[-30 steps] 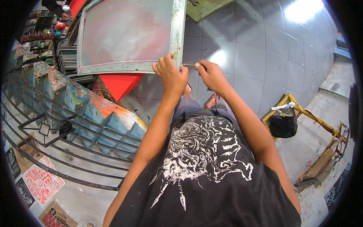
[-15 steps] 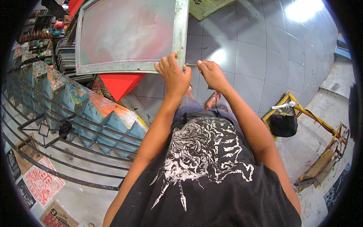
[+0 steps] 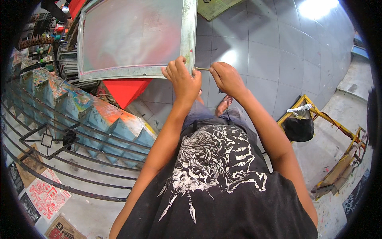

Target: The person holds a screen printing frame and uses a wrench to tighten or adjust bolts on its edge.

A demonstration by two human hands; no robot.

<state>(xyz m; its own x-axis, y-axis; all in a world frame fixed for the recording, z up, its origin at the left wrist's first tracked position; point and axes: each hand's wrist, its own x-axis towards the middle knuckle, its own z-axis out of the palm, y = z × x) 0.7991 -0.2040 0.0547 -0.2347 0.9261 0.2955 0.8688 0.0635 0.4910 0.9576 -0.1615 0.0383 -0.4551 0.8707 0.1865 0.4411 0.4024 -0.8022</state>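
Observation:
A screen-printing frame (image 3: 188,34) with a pale metal border and a cloudy, pink-tinged mesh juts out ahead of me at the upper left. My left hand (image 3: 184,81) grips its near right corner, fingers over the border. Just right of that corner my right hand (image 3: 230,81) pinches a thin metal rod (image 3: 203,69), perhaps a bolt or a tool; its kind is too small to make out. The rod lies level, its left end at the frame's side edge next to my left thumb. Whether that end goes into the frame is hidden.
A red panel (image 3: 126,91) shows under the frame. Left are paint-splashed blue stair steps (image 3: 85,115) and a curved black metal railing (image 3: 83,185). A yellow metal frame (image 3: 306,101) with a black bag (image 3: 298,128) stands right. Grey tiles (image 3: 262,59) cover the floor.
My right hand has shifted slightly to the right, and more of the metal rod shows between it and the frame. My left hand keeps its hold on the corner.

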